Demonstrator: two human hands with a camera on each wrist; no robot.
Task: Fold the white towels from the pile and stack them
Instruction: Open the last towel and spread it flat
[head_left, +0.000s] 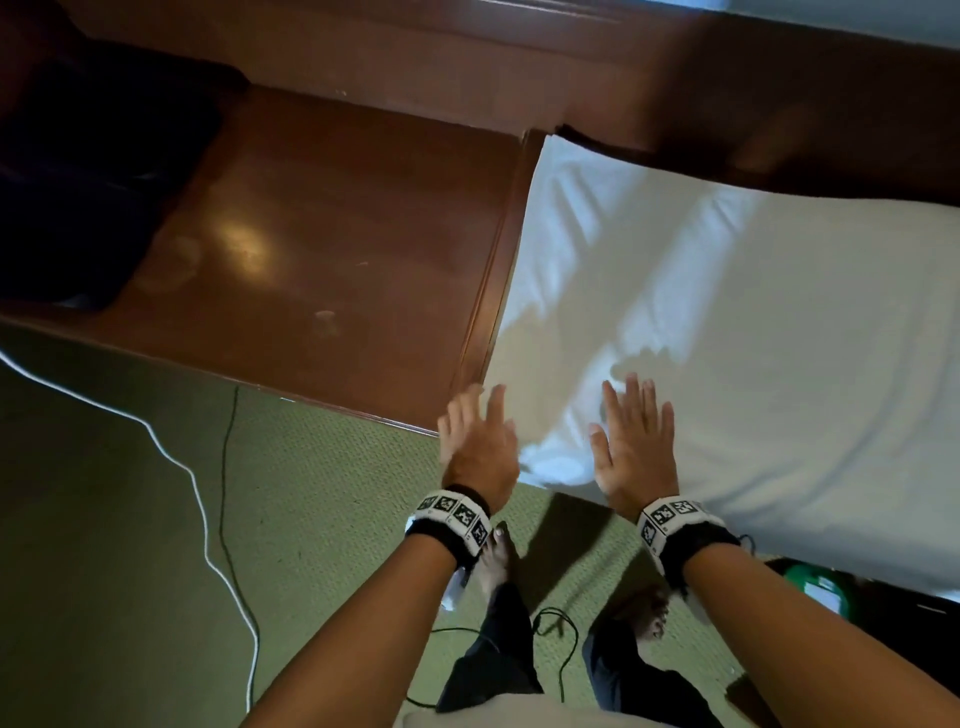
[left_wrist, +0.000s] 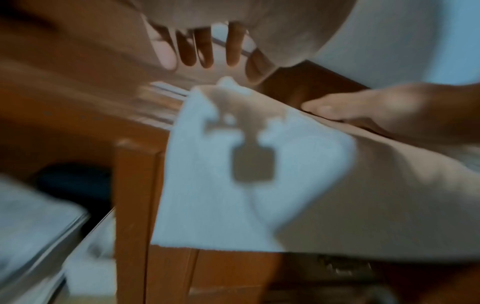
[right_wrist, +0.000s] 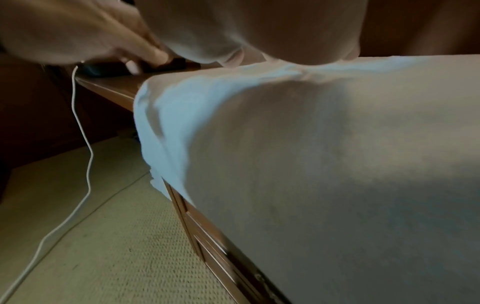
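Flat hands (head_left: 561, 441) on white towel (head_left: 727, 312)

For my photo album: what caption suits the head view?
Both open hands, left hand and right hand, reach over a white towel spread across the wooden surface.

A white towel (head_left: 727, 322) lies spread over the right end of a brown wooden desk (head_left: 322, 249). The right hand (head_left: 635, 447) lies flat on the towel's near left corner. The left hand (head_left: 480, 441), fingers straight, is at that corner's edge
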